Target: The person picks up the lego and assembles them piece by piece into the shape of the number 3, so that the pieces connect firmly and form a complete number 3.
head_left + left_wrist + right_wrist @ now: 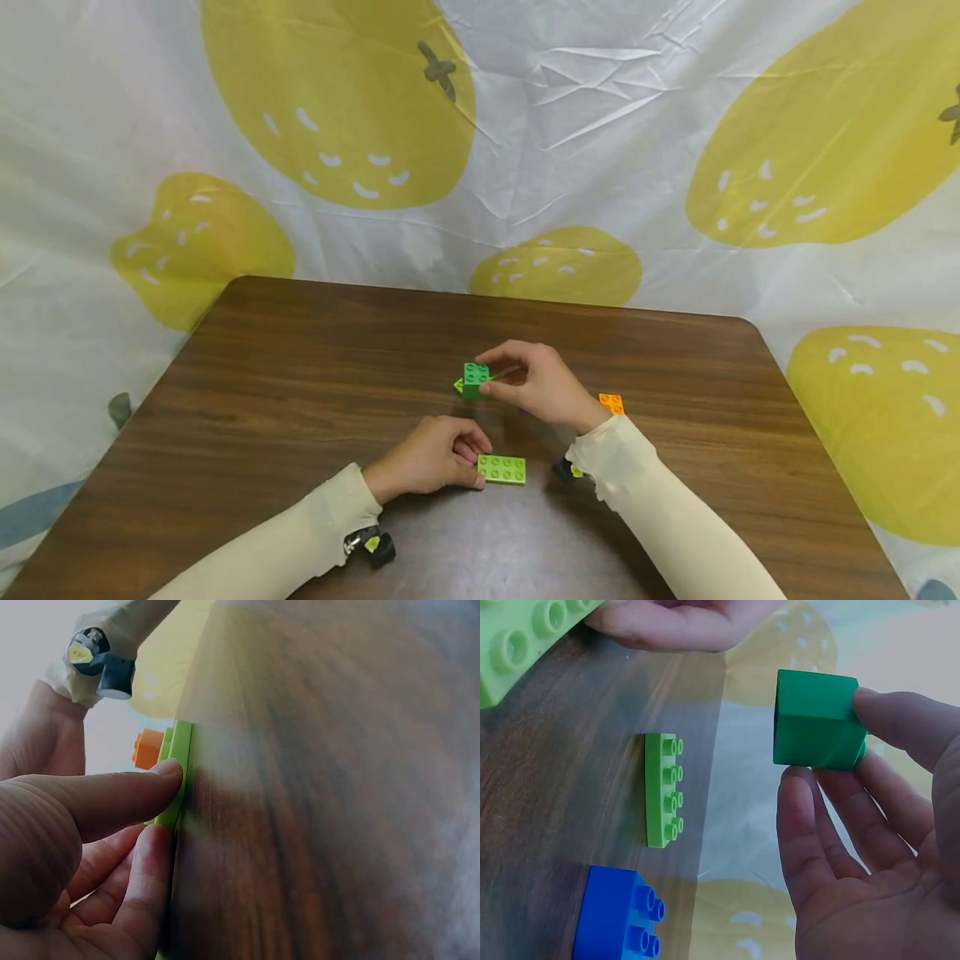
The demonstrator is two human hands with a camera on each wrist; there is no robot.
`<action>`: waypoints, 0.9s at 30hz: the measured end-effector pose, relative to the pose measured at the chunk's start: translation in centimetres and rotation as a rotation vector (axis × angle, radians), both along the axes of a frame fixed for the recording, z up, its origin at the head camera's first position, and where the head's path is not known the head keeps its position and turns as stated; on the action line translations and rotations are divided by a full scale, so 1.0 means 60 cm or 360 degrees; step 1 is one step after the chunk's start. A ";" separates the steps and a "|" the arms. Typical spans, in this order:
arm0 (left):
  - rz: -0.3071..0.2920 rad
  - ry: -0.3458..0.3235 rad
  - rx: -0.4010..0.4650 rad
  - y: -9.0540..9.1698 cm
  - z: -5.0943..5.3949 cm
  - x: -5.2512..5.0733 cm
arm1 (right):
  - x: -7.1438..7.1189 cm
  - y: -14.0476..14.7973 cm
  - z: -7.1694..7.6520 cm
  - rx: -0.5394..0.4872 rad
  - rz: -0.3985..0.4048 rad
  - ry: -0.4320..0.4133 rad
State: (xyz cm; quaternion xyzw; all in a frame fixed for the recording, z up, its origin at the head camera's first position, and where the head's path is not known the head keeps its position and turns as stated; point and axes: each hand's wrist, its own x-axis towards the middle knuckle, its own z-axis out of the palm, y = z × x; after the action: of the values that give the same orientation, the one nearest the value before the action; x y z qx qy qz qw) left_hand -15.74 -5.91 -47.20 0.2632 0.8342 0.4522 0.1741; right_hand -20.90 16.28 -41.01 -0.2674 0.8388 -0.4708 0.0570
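My right hand [538, 385] holds a green toy building brick [476, 375] between thumb and fingertips, raised above the table. The right wrist view shows this green brick [817, 720] from its smooth sides, its studs turned mostly away. My left hand [431, 456] pinches the left end of a light green studded plate [502, 469] that lies on the table. In the left wrist view the thumb and a finger sit on the near end of that plate [180, 742]. A second light green plate [660, 791] rests on the table, mostly hidden in the head view.
An orange brick [611, 403] stands just beyond my right wrist. A blue brick [611, 915] shows in the right wrist view; my right hand nearly hides it from the head camera. A fruit-print curtain [510, 125] hangs behind the brown wooden table [315, 358].
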 end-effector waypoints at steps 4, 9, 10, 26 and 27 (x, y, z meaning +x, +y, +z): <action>0.0005 -0.0002 0.0004 -0.001 0.001 0.000 | 0.009 0.005 0.005 0.0006 -0.0005 0.0026; 0.0008 0.0005 0.0008 -0.002 0.002 -0.001 | 0.020 0.012 0.005 0.0029 -0.0007 0.0047; 0.0008 0.0005 0.0006 -0.002 0.002 -0.001 | 0.022 0.014 0.004 0.0031 -0.0006 0.0046; 0.0012 0.0005 0.0034 0.002 0.003 0.000 | 0.065 0.041 0.000 -0.0009 -0.0006 0.0004; 0.0011 0.0001 0.0038 0.002 0.003 0.000 | 0.068 0.042 0.000 -0.0012 -0.0001 0.0009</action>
State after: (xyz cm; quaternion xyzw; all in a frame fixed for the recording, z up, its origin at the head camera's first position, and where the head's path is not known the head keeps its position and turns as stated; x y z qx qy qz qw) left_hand -15.75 -5.79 -47.01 0.2625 0.8298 0.4625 0.1690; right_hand -16.83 18.80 -41.01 -0.2687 0.8372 -0.4733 0.0534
